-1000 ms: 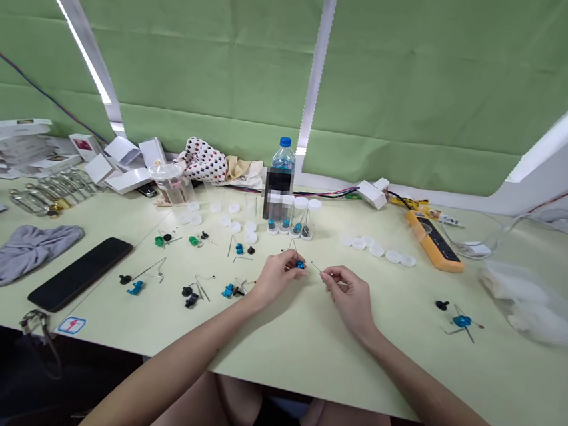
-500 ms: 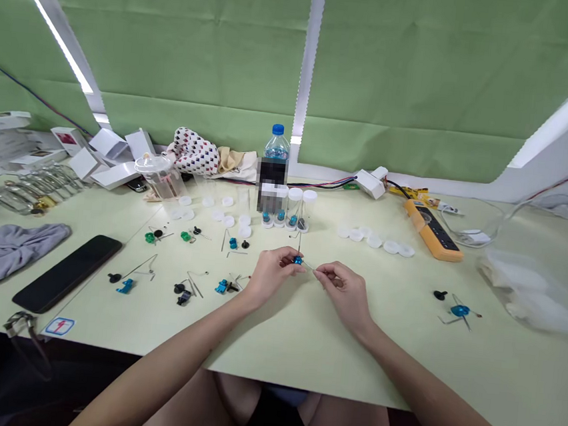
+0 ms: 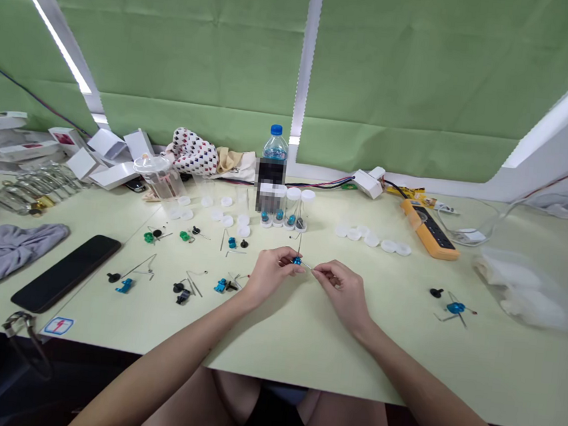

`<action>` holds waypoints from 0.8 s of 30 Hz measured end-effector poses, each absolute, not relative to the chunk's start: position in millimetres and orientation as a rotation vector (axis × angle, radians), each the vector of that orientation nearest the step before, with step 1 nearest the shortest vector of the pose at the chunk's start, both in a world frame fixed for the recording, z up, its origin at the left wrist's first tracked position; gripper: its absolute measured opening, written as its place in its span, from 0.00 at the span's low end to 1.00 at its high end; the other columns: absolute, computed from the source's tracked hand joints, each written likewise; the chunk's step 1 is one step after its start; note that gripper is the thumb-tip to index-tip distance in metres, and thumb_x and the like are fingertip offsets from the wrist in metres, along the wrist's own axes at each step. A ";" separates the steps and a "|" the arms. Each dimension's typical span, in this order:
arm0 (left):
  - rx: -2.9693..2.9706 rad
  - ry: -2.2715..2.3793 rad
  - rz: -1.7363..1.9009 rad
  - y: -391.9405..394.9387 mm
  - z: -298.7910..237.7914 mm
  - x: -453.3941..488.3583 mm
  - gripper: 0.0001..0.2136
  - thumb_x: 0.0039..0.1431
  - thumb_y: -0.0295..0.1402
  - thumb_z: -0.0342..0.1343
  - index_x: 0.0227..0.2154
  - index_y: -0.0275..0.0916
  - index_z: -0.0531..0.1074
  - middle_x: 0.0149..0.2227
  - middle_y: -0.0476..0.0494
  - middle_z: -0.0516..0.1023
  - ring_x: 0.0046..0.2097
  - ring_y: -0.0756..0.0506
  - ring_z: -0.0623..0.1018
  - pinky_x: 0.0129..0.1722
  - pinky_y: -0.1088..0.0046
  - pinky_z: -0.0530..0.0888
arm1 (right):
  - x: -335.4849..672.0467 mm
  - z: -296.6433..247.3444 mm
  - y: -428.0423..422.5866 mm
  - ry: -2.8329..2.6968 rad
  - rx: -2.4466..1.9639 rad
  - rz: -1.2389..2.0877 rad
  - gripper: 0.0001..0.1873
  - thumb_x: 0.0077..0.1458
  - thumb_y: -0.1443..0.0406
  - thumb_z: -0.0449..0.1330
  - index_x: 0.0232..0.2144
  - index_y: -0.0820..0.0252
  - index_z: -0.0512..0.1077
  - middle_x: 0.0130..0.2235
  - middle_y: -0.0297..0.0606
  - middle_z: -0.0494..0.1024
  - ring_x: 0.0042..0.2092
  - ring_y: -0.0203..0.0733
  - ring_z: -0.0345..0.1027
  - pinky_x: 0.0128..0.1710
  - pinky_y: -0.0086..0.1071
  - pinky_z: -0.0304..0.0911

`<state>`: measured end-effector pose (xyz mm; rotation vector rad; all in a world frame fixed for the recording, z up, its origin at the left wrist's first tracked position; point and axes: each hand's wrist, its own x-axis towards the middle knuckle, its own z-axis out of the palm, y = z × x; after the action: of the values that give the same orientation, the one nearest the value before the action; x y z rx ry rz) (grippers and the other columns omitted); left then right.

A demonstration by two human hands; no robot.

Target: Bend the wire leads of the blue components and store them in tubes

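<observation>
My left hand (image 3: 270,275) pinches a small blue metal part (image 3: 298,261) just above the pale green table (image 3: 302,335). A thin wire stands up from the part. My right hand (image 3: 339,289) pinches a thin metal pin (image 3: 308,267) whose tip meets the blue part. Both hands hover close together at the table's middle. Behind them stand small clear vials (image 3: 287,210) with blue parts inside and a water bottle (image 3: 271,165).
Loose blue, green and black parts with wires (image 3: 181,287) lie left of my hands. Further left are a black phone (image 3: 66,271) and a grey cloth (image 3: 6,254). White caps (image 3: 374,240), a yellow multimeter (image 3: 430,228), a clear bag (image 3: 528,290) and more blue parts (image 3: 453,308) lie right.
My right hand has brought the pin leftwards until its tip meets the blue part in my left hand. The view has shifted slightly.
</observation>
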<state>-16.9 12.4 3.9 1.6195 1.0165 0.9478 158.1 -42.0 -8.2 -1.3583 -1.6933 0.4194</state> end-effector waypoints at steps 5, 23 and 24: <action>1.646 1.008 0.939 12.6 2.7 -17.3 0.11 0.45 0.35 0.60 0.33 0.37 0.74 0.27 0.48 0.76 0.28 0.49 0.75 0.32 0.72 0.74 | 159.8 -5.7 -43.4 -1.757 -1.364 0.323 0.13 0.59 0.58 0.51 0.30 0.56 0.71 0.29 0.36 0.73 0.27 0.37 0.63 0.28 0.32 0.60; 1.737 1.032 0.909 11.2 -1.3 -14.1 0.09 0.47 0.35 0.58 0.32 0.38 0.73 0.23 0.51 0.74 0.23 0.51 0.72 0.28 0.75 0.71 | 168.2 -9.9 -48.1 -2.149 -1.369 -0.276 0.15 0.63 0.69 0.45 0.37 0.58 0.72 0.34 0.41 0.73 0.36 0.40 0.67 0.34 0.31 0.59; 1.740 1.038 0.908 11.0 -1.6 -14.2 0.09 0.47 0.34 0.58 0.32 0.38 0.73 0.23 0.51 0.74 0.23 0.51 0.72 0.28 0.75 0.71 | 167.5 -9.0 -48.3 -2.145 -1.370 -0.265 0.15 0.63 0.68 0.44 0.36 0.58 0.72 0.33 0.41 0.73 0.35 0.39 0.67 0.34 0.31 0.59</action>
<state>-14.2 11.0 -1.6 1.7401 1.0375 0.9076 167.5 -48.3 -9.0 -1.3697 -2.1451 -0.2650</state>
